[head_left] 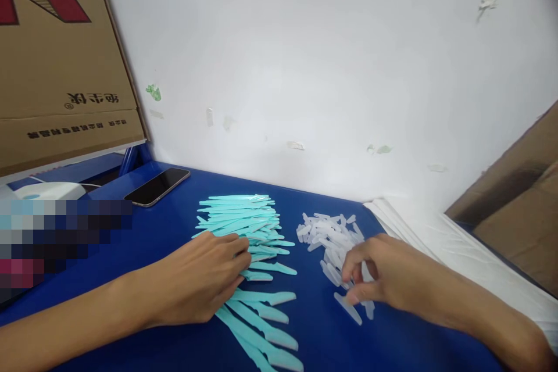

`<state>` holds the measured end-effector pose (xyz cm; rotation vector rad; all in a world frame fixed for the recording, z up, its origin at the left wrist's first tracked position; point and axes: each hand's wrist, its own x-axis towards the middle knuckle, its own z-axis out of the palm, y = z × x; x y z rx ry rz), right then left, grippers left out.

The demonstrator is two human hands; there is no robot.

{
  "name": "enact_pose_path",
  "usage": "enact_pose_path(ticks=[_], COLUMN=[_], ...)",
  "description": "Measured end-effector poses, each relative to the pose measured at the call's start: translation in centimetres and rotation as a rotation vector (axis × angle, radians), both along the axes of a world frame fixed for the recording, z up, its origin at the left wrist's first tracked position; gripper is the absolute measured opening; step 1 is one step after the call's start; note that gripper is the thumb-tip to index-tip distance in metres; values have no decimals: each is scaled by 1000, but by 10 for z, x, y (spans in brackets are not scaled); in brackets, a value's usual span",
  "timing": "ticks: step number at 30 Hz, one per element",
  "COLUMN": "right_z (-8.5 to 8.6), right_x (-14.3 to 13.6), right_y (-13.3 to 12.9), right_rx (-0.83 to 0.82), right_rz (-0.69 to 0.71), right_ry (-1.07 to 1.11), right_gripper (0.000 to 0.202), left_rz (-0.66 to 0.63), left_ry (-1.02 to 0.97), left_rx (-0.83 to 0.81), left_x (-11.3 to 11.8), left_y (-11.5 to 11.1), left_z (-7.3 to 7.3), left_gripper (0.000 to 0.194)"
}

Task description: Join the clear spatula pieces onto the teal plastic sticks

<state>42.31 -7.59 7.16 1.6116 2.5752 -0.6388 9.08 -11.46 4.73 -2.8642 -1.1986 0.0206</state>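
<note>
On the surface (161,232) | right grip (378,270) parted at clear pieces (332,237) | left grip (209,276) over teal blades (239,216): fingertips hidden, can't tell if closed

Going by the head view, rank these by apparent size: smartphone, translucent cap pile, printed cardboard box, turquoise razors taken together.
Largest to smallest:
1. Printed cardboard box, cut off by the frame
2. Turquoise razors, partly under the left hand
3. Translucent cap pile, partly hidden
4. Smartphone

The tabletop (316,314) leaves passage between turquoise tools (244,221) and translucent pieces (333,244)
</note>
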Motion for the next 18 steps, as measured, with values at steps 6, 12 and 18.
enact_pose_path(ticks=[6, 12, 18], right_z=[-17, -21, -10], right_x=[-8, -17, -28], right_y=[-8, -20, -21], right_rx=[-146, -55, 94], right_rz=[59, 208, 223], right_ry=[102, 226, 270], right_gripper=[6, 13, 10], left_rz=[2, -19, -58], left_ry=[-62, -78, -123], left_rx=[15, 15, 72], left_x=[0, 1, 1], left_y=[1, 1, 3], left_z=[-2, -4, -5], left_gripper=[8, 7, 5])
